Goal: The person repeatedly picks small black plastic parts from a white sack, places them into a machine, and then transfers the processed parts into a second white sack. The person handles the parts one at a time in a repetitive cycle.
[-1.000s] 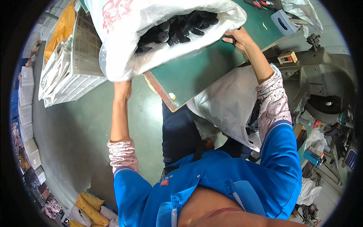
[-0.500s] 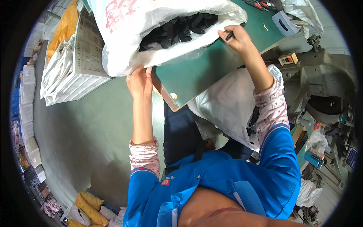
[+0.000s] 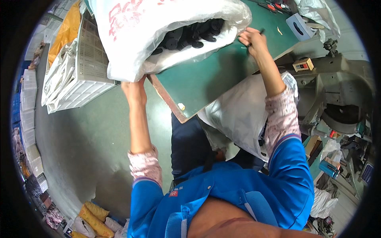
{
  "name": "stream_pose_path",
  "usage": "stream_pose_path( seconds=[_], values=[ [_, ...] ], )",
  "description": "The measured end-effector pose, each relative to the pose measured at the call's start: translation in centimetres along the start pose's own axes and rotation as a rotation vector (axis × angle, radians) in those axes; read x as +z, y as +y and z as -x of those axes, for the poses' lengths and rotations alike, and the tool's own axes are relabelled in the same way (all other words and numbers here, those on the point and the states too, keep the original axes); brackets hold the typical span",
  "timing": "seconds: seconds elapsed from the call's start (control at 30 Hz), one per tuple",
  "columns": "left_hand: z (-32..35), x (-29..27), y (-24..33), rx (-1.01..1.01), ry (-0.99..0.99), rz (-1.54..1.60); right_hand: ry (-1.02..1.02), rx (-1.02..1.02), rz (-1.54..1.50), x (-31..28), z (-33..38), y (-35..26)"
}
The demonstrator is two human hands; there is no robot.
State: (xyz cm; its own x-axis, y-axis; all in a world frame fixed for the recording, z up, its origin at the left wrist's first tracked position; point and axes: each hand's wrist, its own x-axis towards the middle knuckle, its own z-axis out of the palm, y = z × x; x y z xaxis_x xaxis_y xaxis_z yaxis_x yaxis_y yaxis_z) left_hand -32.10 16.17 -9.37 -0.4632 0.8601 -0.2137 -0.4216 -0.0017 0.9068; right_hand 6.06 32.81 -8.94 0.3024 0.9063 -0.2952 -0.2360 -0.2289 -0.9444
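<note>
A large white plastic bag (image 3: 131,43) with red print lies on the green table (image 3: 206,83), its mouth facing me. Inside show several black parts (image 3: 186,37) with rounded, disc-like ends. My left hand (image 3: 135,92) is at the bag's near left corner, beside the table edge; its fingers are hidden by the bag. My right hand (image 3: 254,40) is just right of the bag's mouth, over the table. Its fingers are curled round a thin black stick-like thing (image 3: 262,31), mostly covered by the hand.
White perforated crates (image 3: 93,59) stand at the left, with white sacking on them. Another white bag (image 3: 238,107) sits below the table's right edge. A grey machine (image 3: 337,83) is at the right. Pliers-like tools (image 3: 274,7) and a blue-grey box (image 3: 298,27) lie at the table's far right.
The bag's mouth has narrowed and its right end has shifted left. My right hand has come off the bag's rim and moved right. My left hand has slid left and down, under the bag's corner.
</note>
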Motion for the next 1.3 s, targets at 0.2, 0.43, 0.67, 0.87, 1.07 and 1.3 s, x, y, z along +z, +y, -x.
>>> stream_pose_path(
  seconds=[0.2, 0.43, 0.67, 0.87, 1.07, 1.3],
  values=[
    [4.6, 3.0, 1.4, 0.782, 0.185, -0.600, 0.107, -1.234, 0.788, 0.9, 6.4, -2.5],
    [-1.5, 7.0, 3.8, 0.652, 0.278, -0.256, -0.217, -0.888, 0.597, 8.5, 4.1, -2.7],
    [-5.0, 8.9, 5.8, 0.324, 0.088, 0.079, -0.392, -0.927, 0.412, 17.8, 1.5, -5.4],
    [-6.3, -3.1, 7.1, -0.302, -0.452, 0.255, -0.469, -0.160, -0.058, 10.4, -10.7, -14.3],
    [-5.0, -2.1, 6.8, 0.331, 0.080, -0.361, -0.207, -0.550, 0.150, 8.3, -5.6, -12.4],
    [-2.2, 8.9, 10.6, 1.368, -0.248, -1.468, 0.066, -0.756, 0.588, 5.5, 0.4, -5.7]
  ],
)
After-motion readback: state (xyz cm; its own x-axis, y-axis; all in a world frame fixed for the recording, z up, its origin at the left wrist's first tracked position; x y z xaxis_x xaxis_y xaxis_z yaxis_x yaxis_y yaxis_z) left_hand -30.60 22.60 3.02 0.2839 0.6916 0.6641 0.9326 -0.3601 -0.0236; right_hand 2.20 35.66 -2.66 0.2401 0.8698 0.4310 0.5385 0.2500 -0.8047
